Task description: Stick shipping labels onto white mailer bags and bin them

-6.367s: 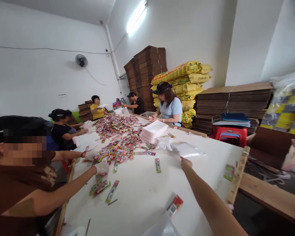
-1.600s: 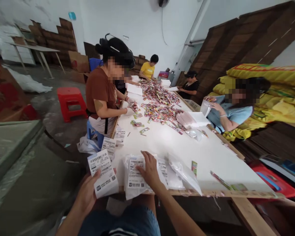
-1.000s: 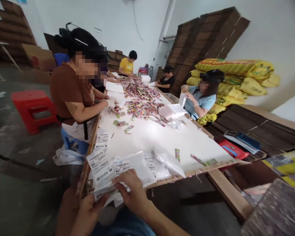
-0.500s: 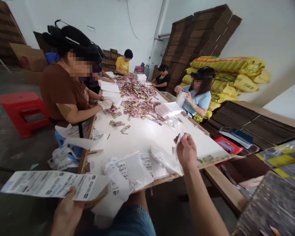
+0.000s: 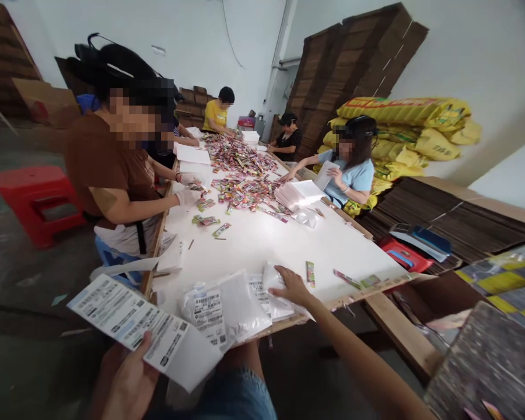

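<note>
My left hand [image 5: 129,373] is closed on a strip of printed labels [image 5: 140,326], with its thumb on top. The strip slants across the front left of the table edge, its blank end toward my knee. My right hand [image 5: 293,287] lies with fingers spread over a white plastic bag [image 5: 272,279] near the table's front edge. What is under the palm is hidden. Left of it sits a full white bag [image 5: 249,312]. A further bag [image 5: 209,312] bears a printed label. Small green wrapped packets lie to the right, one packet [image 5: 310,273] close to my right hand.
A heap of colourful packets [image 5: 245,157] covers the far part of the white table [image 5: 262,248]. One co-worker [image 5: 109,169] stands at the left side, another [image 5: 352,172] sits at the right, with more beyond. A red stool [image 5: 35,195] stands left; yellow sacks [image 5: 402,114] are stacked right.
My right hand has come down and left onto the bag; the white piece it pinched no longer shows. The label strip has tilted, its blank end lower right. The co-worker at right reaches toward the heap.
</note>
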The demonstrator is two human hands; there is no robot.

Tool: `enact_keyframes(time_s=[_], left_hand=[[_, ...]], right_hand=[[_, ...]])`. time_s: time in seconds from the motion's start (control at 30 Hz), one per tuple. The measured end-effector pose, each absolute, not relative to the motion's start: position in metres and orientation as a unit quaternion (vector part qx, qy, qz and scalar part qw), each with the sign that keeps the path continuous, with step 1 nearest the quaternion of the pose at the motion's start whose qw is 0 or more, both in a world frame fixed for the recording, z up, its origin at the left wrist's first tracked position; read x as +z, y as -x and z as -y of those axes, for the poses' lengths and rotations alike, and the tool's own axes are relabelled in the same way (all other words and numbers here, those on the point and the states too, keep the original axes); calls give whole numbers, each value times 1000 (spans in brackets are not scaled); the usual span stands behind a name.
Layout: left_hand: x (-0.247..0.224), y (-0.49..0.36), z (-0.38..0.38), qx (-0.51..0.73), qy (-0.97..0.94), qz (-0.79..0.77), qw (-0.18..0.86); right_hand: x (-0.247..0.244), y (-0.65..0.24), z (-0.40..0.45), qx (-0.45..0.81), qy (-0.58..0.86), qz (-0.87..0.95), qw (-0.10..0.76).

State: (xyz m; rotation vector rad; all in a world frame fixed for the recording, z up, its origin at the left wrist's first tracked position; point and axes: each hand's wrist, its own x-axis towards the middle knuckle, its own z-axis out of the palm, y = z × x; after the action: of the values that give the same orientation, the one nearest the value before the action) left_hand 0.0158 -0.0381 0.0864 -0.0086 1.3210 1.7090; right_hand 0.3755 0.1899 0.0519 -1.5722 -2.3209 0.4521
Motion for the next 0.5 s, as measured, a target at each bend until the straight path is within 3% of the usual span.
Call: enact_keyframes(time_s=[0.13,0.3,0.5], left_hand=[[93,-25,38,682,-48,-575,449],[84,-37,45,647,-66,-581,489],[89,-46,46,629,-43,-575,521]], right_hand=[[68,-383,-217,280,597,742,124],[84,-381,-229,259,636,709,160],[125,-336,-220,252,574,748,218]])
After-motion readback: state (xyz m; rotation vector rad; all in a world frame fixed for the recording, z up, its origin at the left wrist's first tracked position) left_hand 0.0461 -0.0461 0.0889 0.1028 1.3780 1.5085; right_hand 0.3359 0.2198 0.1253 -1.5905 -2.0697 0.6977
